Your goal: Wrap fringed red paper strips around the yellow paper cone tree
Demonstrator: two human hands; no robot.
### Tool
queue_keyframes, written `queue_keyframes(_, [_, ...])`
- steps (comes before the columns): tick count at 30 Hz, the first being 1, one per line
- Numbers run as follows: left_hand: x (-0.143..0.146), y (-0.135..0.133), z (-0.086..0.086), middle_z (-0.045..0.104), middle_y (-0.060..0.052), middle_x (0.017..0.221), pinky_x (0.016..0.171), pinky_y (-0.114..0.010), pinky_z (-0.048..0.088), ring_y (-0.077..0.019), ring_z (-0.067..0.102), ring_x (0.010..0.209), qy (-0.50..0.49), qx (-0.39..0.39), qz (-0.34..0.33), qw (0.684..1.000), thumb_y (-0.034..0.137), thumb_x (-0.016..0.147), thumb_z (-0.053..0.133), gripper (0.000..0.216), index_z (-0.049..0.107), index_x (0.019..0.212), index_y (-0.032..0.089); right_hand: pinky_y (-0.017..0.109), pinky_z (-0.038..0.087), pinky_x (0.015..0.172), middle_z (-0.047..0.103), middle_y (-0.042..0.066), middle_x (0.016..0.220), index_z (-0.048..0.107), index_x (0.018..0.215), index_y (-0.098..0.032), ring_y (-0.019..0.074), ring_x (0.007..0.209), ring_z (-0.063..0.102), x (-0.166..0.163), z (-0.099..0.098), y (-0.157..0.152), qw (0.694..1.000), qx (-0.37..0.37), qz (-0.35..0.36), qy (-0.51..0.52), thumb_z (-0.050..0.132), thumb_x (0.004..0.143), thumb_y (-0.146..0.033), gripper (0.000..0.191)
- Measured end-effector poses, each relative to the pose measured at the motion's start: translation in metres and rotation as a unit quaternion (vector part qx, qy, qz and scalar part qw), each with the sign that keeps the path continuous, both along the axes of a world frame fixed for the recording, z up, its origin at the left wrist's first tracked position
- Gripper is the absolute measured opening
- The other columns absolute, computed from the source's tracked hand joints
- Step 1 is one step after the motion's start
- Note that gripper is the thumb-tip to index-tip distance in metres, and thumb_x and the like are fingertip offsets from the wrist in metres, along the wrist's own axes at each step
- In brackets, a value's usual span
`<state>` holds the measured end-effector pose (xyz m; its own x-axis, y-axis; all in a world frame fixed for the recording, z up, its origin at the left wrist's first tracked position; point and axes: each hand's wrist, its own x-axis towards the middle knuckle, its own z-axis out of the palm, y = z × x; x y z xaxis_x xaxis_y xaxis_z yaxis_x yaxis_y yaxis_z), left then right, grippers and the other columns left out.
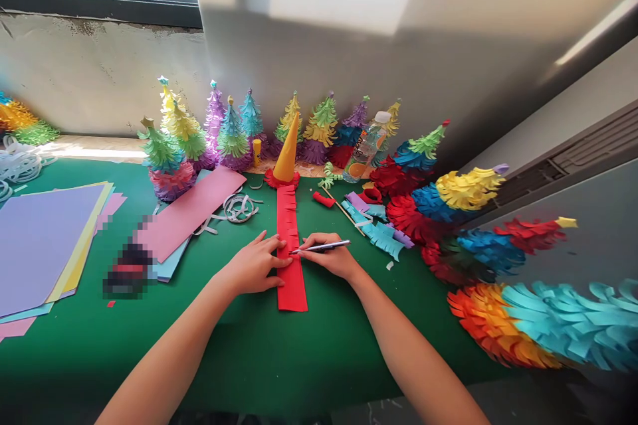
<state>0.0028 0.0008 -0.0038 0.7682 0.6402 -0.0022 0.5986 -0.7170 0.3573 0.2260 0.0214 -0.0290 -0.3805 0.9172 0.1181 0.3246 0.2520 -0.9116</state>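
Note:
A long red paper strip [292, 293] lies lengthwise on the green tabletop in front of me, with slits along its edges in the far part. My left hand [256, 264] rests on the strip's left side, fingers spread and pressing it flat. Pinched in my right hand [331, 255] is a slim silver pen-shaped craft knife [323, 247]. Its tip meets the strip near my left fingertips; the blade itself is too small to make out. Beyond the strip's far end stands a yellow paper cone [286, 159] with red fringe around its base.
Fringed paper trees [232, 139] line the back and right side. A plastic bottle [366, 149] and a yellow glue stick [256, 153] stand behind. Coloured sheets [50, 239], pink paper [194, 209] and white ribbon curls [239, 209] lie left; fringed scraps [381, 236] and a thin stick [343, 209] lie right.

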Motion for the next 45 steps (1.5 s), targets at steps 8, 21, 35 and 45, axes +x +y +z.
queue_keyframes(8, [0.001, 0.0, 0.002, 0.049, -0.007, 0.125, 0.112, -0.048, 0.017, -0.0246, 0.047, 0.12, 0.003, 0.007, 0.006, 1.0, 0.038, 0.079, 0.059, 0.037, 0.06, 0.115, 0.028, 0.029, 0.049, 0.06, 0.068, 0.004, 0.067, 0.067, 0.066, -0.018, 0.0172, 0.064, 0.061, 0.031, 0.013, 0.001, 0.998, -0.042, 0.003, -0.047, 0.072, 0.067, -0.039, 0.022])
queue_keyframes(21, [0.0, -0.004, 0.001, 0.044, -0.012, 0.134, 0.111, -0.052, 0.019, -0.028, 0.037, 0.13, 0.015, 0.016, -0.01, 1.0, 0.033, 0.081, 0.057, 0.044, 0.053, 0.124, 0.028, 0.032, 0.049, 0.069, 0.066, 0.003, 0.067, 0.067, 0.069, -0.018, 0.0202, 0.074, 0.062, 0.018, 0.003, 0.002, 0.997, -0.069, -0.014, -0.009, 0.072, 0.066, -0.042, 0.024])
queue_keyframes(35, [0.001, -0.003, 0.0, 0.044, -0.012, 0.135, 0.11, -0.052, 0.02, -0.029, 0.034, 0.131, 0.02, 0.007, -0.011, 1.0, 0.032, 0.081, 0.056, 0.045, 0.052, 0.126, 0.028, 0.03, 0.046, 0.065, 0.069, 0.004, 0.073, 0.069, 0.072, -0.018, 0.0183, 0.07, 0.061, 0.011, 0.002, 0.002, 0.999, -0.048, 0.001, -0.001, 0.072, 0.068, -0.038, 0.021])
queue_keyframes(45, [0.0, -0.003, 0.002, 0.041, -0.011, 0.139, 0.111, -0.051, 0.019, -0.029, 0.034, 0.132, 0.03, 0.012, -0.007, 0.999, 0.039, 0.08, 0.058, 0.05, 0.05, 0.128, 0.029, 0.026, 0.044, 0.056, 0.067, 0.003, 0.069, 0.068, 0.071, -0.018, 0.0149, 0.061, 0.058, 0.009, 0.002, 0.003, 0.998, -0.055, -0.019, 0.019, 0.073, 0.066, -0.038, 0.021])
